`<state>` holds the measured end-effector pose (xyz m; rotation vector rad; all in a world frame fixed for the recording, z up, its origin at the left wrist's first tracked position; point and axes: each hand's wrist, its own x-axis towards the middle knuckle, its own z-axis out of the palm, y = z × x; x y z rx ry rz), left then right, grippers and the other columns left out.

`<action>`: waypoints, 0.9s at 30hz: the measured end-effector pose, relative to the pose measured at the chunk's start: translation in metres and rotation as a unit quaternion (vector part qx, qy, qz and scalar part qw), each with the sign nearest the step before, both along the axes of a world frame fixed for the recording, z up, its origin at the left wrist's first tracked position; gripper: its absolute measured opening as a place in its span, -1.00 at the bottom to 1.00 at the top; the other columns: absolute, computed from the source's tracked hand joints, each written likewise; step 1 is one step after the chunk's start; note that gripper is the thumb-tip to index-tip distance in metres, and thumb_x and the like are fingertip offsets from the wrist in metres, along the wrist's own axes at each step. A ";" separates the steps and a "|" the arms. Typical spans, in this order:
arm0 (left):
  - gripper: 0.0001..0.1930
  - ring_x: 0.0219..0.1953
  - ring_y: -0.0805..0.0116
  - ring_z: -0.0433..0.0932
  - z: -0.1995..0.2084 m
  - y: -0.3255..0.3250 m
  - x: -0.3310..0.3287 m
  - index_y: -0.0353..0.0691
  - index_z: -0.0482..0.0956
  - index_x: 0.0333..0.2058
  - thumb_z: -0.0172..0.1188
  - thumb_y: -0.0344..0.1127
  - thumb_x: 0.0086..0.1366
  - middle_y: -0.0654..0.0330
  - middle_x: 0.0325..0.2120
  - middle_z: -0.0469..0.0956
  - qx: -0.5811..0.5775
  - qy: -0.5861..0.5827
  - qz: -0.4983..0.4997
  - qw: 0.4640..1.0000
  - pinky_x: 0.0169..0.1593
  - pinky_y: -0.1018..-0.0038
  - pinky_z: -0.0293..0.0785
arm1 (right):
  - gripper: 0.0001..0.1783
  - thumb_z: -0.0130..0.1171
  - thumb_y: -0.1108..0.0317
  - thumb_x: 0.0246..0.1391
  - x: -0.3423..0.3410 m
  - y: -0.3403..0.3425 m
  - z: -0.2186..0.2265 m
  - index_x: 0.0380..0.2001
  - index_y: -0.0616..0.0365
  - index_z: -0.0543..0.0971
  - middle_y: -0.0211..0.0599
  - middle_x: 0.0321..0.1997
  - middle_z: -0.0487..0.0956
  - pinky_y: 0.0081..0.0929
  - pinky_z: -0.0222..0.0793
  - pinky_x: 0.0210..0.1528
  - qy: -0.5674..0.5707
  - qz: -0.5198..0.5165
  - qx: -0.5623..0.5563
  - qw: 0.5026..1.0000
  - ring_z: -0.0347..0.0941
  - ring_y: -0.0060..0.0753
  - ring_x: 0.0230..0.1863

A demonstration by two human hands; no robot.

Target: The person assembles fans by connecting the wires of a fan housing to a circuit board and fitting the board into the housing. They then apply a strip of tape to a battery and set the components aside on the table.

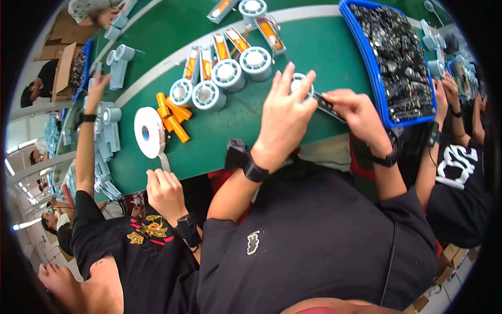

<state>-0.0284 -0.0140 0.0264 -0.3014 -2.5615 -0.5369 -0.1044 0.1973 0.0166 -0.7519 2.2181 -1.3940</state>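
My left hand (286, 114) is wrapped over the round head of a light blue handheld fan body (299, 83), its fingers stretched along the rim. My hand hides much of it. Beside it, my right hand (356, 114) pinches a narrow black strip-shaped part (328, 105) that lies along the fan's handle. Whether the strip is seated in the handle I cannot tell. Ahead and to the left lie several light blue fan bodies (228, 75), with orange battery packs (221, 47) in their open handles.
A blue bin (373, 68) full of small black parts stands at the right. Left of me are orange pieces (174, 118) and a white tape roll (149, 132). A co-worker's hand (166, 192) is at the tape; another co-worker's hands (444, 94) are beyond the bin.
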 end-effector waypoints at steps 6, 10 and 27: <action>-0.96 0.16 -0.05 0.50 0.007 -0.015 -0.017 -0.17 0.65 -0.46 0.24 -0.42 0.08 0.22 -0.05 0.64 -0.028 -0.035 -0.126 0.991 0.18 0.03 0.48 | -0.62 0.13 0.68 0.15 0.010 -0.003 -0.010 -0.02 0.19 0.73 -0.11 -0.06 0.69 -0.50 0.51 -0.02 -0.018 -0.060 -0.070 0.996 0.61 -0.32 -0.05; -0.93 0.09 0.04 0.53 0.020 -0.025 -0.025 -0.11 0.66 -0.47 0.28 -0.44 0.02 0.32 -0.15 0.65 -0.059 -0.066 -0.167 0.982 0.08 0.15 0.52 | -0.67 0.11 0.63 0.21 0.010 -0.001 -0.012 0.00 0.28 0.70 -0.10 0.05 0.66 -0.49 0.47 0.10 -0.069 -0.042 -0.055 0.995 0.58 -0.32 0.06; -0.85 -0.15 0.00 0.71 0.023 -0.265 -0.201 0.02 0.81 -0.34 0.28 -0.19 0.20 0.10 -0.26 0.75 -0.014 -0.145 0.347 0.926 -0.06 0.17 0.62 | -0.83 0.24 0.40 0.23 0.003 -0.013 -0.021 -0.19 0.28 0.65 -0.10 -0.06 0.69 -0.18 0.43 0.21 0.210 -0.086 -0.108 0.968 0.54 0.01 0.13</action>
